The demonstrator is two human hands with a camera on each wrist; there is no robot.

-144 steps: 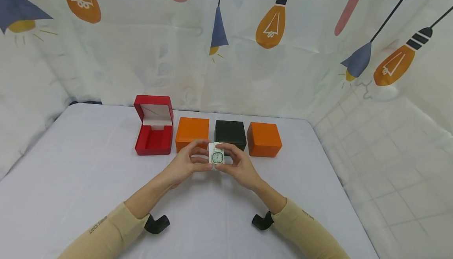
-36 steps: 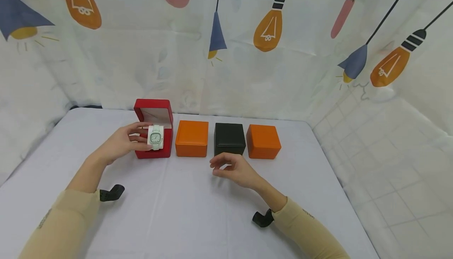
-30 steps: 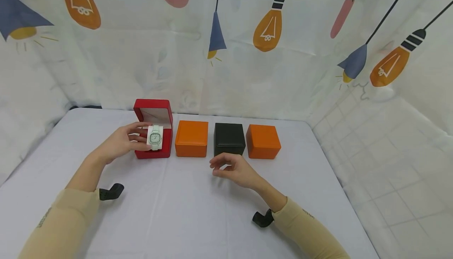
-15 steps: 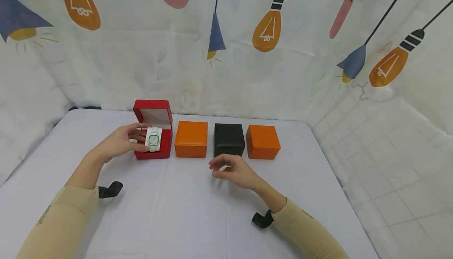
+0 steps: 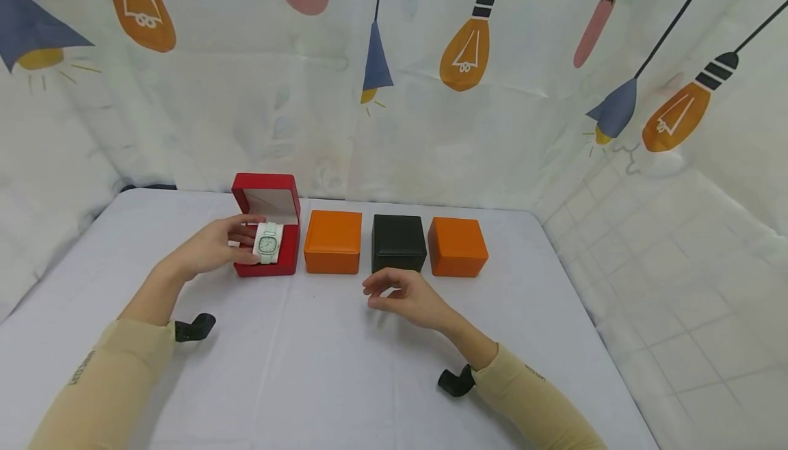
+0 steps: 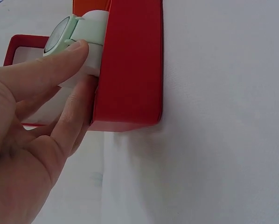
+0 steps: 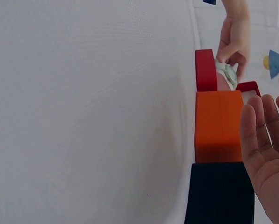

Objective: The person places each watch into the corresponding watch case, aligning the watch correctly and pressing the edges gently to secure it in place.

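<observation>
My left hand [image 5: 209, 248] pinches a pale mint-green wristwatch [image 5: 267, 243] wrapped round a white cushion, thumb at the front and fingers behind. Both overlap the base of an open red watch box [image 5: 287, 255], whose lid stands up at the back. In the left wrist view, the watch [image 6: 88, 31] sits partly behind the box's red front wall [image 6: 130, 65], and the fingertips reach down inside that wall. My right hand [image 5: 412, 297] hovers over the cloth in front of a dark green box [image 5: 399, 239], fingers loosely bent, holding nothing.
An orange box [image 5: 333, 241] stands between the red box and the dark one, and a second orange box [image 5: 458, 246] is at the right end of the row. All have closed lids. A white cloth [image 5: 345, 368] covers the table; a patterned curtain [image 5: 246, 108] hangs behind.
Earlier both hands held the watch mid-table. The right hand has let go, and the left has carried it left to the red box. Over the last second it has sunk slightly.
</observation>
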